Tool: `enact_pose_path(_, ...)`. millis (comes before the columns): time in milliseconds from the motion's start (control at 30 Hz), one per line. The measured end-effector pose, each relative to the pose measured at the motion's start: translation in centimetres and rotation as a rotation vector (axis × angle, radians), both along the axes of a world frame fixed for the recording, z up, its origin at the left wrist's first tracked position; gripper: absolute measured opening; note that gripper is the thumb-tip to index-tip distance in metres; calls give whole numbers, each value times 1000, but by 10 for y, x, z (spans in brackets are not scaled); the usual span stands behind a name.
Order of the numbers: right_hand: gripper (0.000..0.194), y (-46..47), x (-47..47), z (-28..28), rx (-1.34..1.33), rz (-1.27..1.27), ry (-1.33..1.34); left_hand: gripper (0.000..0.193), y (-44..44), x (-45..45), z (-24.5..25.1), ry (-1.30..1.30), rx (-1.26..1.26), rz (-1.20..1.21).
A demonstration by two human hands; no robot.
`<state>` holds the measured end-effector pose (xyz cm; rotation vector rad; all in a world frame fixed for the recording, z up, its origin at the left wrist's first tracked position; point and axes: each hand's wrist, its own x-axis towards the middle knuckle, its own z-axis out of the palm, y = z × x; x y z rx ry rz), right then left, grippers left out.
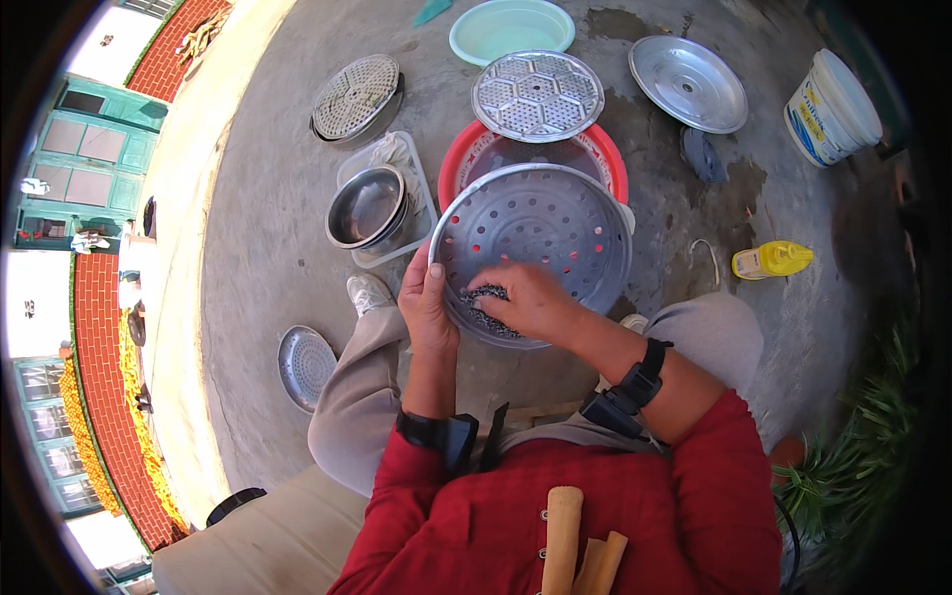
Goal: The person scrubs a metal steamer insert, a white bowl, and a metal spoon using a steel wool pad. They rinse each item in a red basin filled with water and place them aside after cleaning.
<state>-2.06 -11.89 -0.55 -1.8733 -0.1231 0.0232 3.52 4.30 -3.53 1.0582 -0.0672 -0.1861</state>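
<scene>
My left hand (431, 309) grips the left rim of a round metal steamer tray (587, 223) with holes, its thumb over the edge. Inside the tray, near its lower left side, my right hand (520, 297) presses a dark metal scouring pad (487, 316), fingers bent around it. The tray is tilted above a red plastic basin (450, 167), which shows through some holes and behind the rim. A perforated steamer plate with a hexagon pattern (538, 97) lies across the far edge of the basin. The underside of the tray is hidden.
Left stand metal bowls (366, 208) in a white plastic basket (424, 190), another steamer plate (357, 97) on a pan, and a small perforated dish (306, 368). Beyond are a pale green basin (512, 31) and a metal lid (688, 84). Right are a yellow bottle (773, 260) and white bucket (831, 109).
</scene>
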Motion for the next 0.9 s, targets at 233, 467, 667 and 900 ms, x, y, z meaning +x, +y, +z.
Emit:
enact_pose_path(233,19,-63,14,62,542,-495,-241,53,13,13,5,87,-130,-14)
enact_pose_path(467,23,-99,26,53,623,-600,0,48,9,12,3,122,-151,21)
enact_pose_path(667,26,-98,35,24,419,-570,67,53,7,6,12,164,-64,14)
enact_pose_path(900,22,-99,36,24,695,-614,12,74,5,-7,46,-65,284,-120)
